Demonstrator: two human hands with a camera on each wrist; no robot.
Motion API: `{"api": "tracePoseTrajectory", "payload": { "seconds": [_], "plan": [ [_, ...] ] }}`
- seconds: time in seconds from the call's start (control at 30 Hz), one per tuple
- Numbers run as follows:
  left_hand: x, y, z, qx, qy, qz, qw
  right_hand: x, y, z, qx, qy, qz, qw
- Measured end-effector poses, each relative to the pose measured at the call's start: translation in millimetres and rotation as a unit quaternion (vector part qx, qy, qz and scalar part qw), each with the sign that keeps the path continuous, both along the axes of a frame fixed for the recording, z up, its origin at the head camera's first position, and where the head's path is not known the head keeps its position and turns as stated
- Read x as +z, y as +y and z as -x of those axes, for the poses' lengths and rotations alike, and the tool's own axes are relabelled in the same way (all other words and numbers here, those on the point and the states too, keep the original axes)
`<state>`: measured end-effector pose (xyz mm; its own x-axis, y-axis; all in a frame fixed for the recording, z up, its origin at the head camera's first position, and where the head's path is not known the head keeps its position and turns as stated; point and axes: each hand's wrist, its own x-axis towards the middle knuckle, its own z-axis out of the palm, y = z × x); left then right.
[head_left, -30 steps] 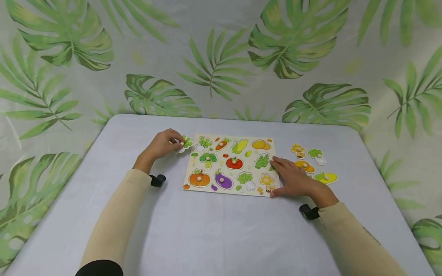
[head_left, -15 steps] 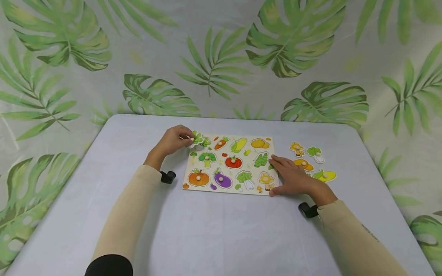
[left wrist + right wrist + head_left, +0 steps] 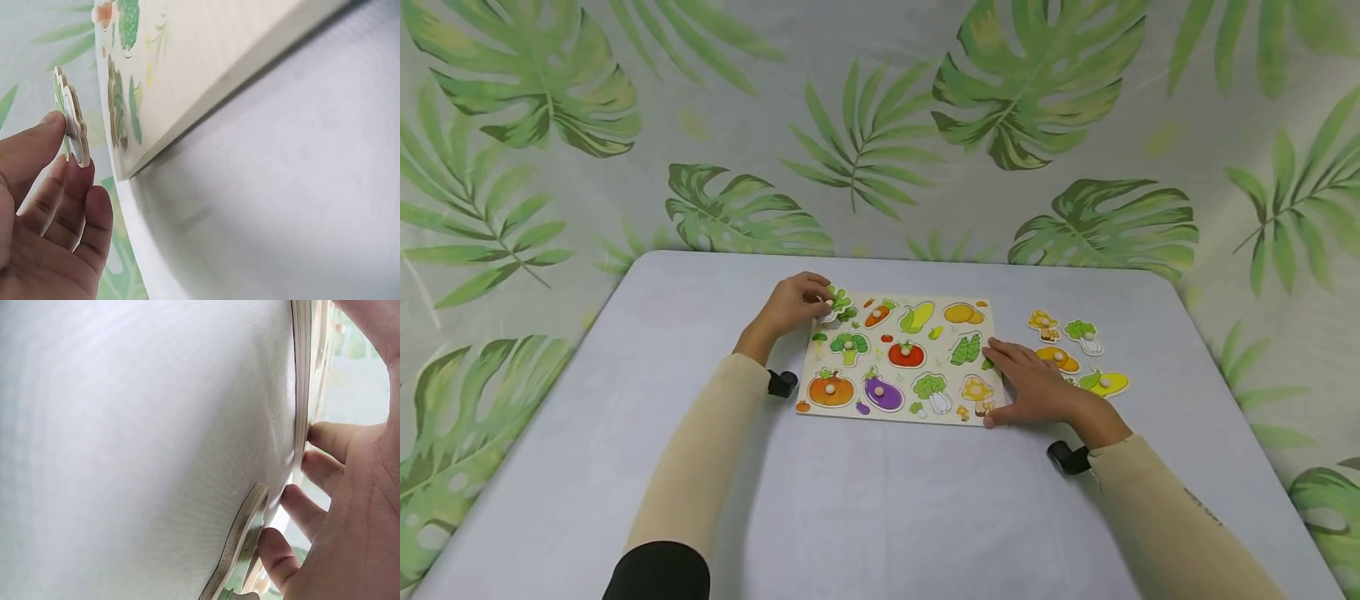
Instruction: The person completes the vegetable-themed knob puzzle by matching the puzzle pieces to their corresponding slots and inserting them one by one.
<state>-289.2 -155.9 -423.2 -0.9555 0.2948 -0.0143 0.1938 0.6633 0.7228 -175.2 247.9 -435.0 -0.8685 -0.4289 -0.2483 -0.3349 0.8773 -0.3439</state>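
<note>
My left hand (image 3: 792,305) pinches a turnip puzzle piece (image 3: 838,300), white with green leaves, by its knob. It holds the piece tilted just above the far left corner of the vegetable puzzle board (image 3: 946,358). In the left wrist view the piece (image 3: 76,128) stands apart from the board, nearly edge-on. My right hand (image 3: 1037,383) rests at the board's right side, thumb by the near corner and fingers against the edge. Knobbed pieces sit in the board: a carrot (image 3: 878,315), broccoli (image 3: 850,346), tomato (image 3: 907,355), pumpkin (image 3: 831,388) and eggplant (image 3: 883,392).
Right of the board lie loose pieces: a mushroom (image 3: 1043,325), a bok choy (image 3: 1084,336), a potato (image 3: 1057,360) and a corn (image 3: 1107,383). A green piece (image 3: 247,550) lies close under my right fingers. A white cloth covers the table (image 3: 880,500).
My left hand has carried the turnip piece rightward from beside the board to over its far left corner. My right hand stays at the right edge, and the board has not moved.
</note>
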Motion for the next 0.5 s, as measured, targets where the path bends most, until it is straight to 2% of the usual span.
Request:
{"api": "tracePoseTrajectory", "payload": {
  "seconds": [0.27, 0.5],
  "plan": [
    [-3.9, 8.9, 5.1, 0.001, -0.011, 0.010, 0.9999, 1.3, 1.3, -0.3, -0.002, 0.000, 0.003, 1.0000],
    [-6.4, 8.4, 6.4, -0.001, -0.021, 0.018, 0.9996, -0.9, 0.5, 1.1, 0.003, 0.002, 0.002, 1.0000]
  ]
}}
